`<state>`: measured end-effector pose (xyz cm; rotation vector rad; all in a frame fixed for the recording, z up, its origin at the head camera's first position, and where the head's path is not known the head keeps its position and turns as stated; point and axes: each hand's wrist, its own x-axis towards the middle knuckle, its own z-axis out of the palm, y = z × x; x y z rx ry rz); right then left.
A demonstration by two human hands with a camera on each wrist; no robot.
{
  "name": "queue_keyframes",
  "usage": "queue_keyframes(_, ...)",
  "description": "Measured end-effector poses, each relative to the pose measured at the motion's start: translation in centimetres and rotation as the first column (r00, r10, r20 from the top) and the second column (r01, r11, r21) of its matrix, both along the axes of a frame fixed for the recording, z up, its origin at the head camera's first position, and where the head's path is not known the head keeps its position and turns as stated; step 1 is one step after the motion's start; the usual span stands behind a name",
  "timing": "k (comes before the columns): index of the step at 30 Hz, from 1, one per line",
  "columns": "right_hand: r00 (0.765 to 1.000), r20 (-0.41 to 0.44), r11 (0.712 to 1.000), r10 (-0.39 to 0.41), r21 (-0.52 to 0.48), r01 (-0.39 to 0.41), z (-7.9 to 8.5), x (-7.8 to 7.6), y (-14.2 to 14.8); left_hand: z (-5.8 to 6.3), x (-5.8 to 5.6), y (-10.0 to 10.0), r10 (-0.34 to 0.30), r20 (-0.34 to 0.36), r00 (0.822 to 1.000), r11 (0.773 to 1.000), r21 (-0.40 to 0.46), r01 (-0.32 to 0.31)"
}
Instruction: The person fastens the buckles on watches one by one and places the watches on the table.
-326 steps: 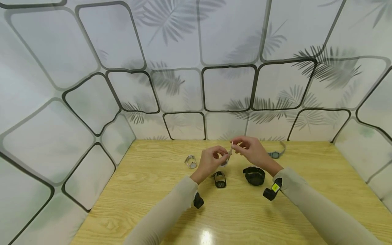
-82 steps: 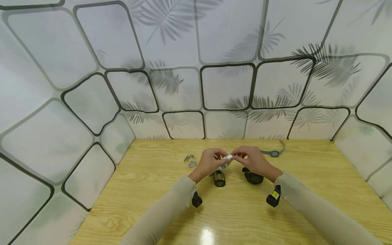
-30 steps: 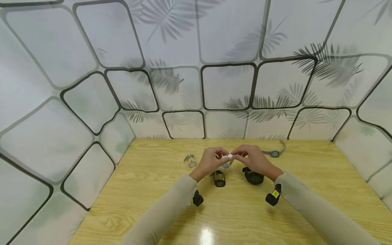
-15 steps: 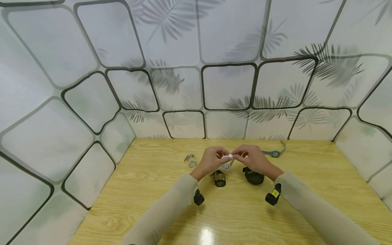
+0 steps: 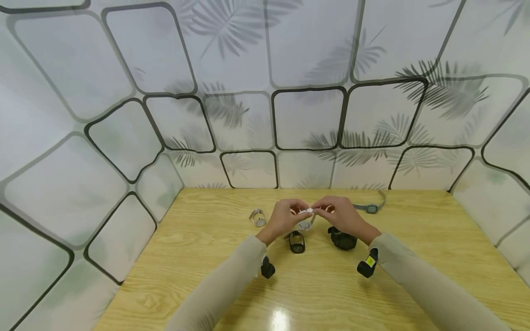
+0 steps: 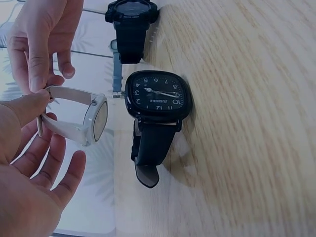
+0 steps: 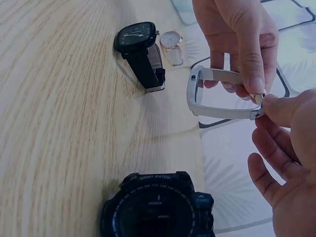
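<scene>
A white wristwatch (image 5: 305,225) hangs from both hands above the table, its strap bent round into a loop. My left hand (image 5: 285,218) pinches one strap end between thumb and index finger. Meeting it there, my right hand (image 5: 339,213) pinches the strap at the buckle. In the left wrist view the round dial (image 6: 100,121) faces away from the fingers. The white strap (image 7: 227,112) shows in the right wrist view, its two ends together under the fingertips. Thumbs and fingers partly hide the buckle, so whether it is fastened cannot be seen.
On the wooden table (image 5: 198,266), a square-faced black watch (image 5: 297,247) lies nearest the left hand. A bulky black sports watch (image 5: 343,239) sits below the right hand. Farther out are a pale-strapped watch (image 5: 259,219) and a grey-blue digital watch (image 5: 371,208). Patterned fabric walls (image 5: 248,124) enclose the table.
Earlier the strap end stuck upright between the fingers, the right hand higher. Both hands have since come level, the strap ends together. Over the last second the hands hardly shift.
</scene>
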<state>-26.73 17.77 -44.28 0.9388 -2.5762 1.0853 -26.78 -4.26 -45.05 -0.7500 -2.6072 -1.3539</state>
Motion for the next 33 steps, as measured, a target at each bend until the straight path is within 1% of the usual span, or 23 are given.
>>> queue_keyframes(2,1.0,0.003,1.0,-0.003,-0.012,0.003,0.1,0.0,-0.1,0.1,0.0,-0.1,0.012,0.011,1.0,1.0,0.013,-0.012)
queue_keyframes(4,1.0,0.01,1.0,-0.002,-0.025,0.002,0.2,0.0,-0.3,0.2,-0.1,-0.3,0.025,0.037,0.999,0.999,0.027,-0.026)
queue_keyframes(8,1.0,0.018,0.999,0.003,-0.05,-0.003,0.1,0.1,-0.3,0.3,0.0,-0.5,0.028,0.128,0.991,0.992,0.117,-0.043)
queue_keyframes(10,1.0,0.019,0.998,0.006,-0.057,-0.005,-0.1,0.1,-0.3,0.3,0.0,-0.6,0.012,0.177,0.984,0.982,0.183,-0.045)
queue_keyframes(13,1.0,0.029,0.999,0.006,-0.052,-0.005,-0.3,0.0,-0.2,0.2,-0.1,-0.7,-0.008,0.242,0.97,0.96,0.274,-0.06)
queue_keyframes(17,0.997,0.066,0.999,0.026,-0.036,-0.024,-0.4,0.1,0.0,0.2,-0.3,-1.0,-0.02,0.297,0.955,0.931,0.354,-0.09)
queue_keyframes(20,0.992,0.106,0.997,0.069,-0.037,-0.066,-0.5,0.1,0.0,0.3,-0.3,-1.1,-0.03,0.317,0.948,0.917,0.385,-0.1)
queue_keyframes(24,0.979,0.172,0.994,0.106,-0.022,-0.104,-0.6,0.1,0.0,0.2,-0.4,-1.1,-0.037,0.338,0.94,0.914,0.392,-0.105)
queue_keyframes(26,0.975,0.195,0.994,0.104,0.0,-0.106,-0.7,0.1,-0.1,0.2,-0.5,-1.1,-0.038,0.349,0.936,0.914,0.39,-0.108)
queue_keyframes(29,0.976,0.191,0.993,0.108,0.023,-0.114,-0.9,0.1,-0.2,0.2,-0.5,-1.1,-0.032,0.358,0.933,0.914,0.389,-0.118)
queue_keyframes(33,0.981,0.165,0.994,0.102,0.034,-0.109,-0.9,0.2,-0.2,0.0,-0.5,-1.0,-0.03,0.364,0.931,0.913,0.39,-0.123)
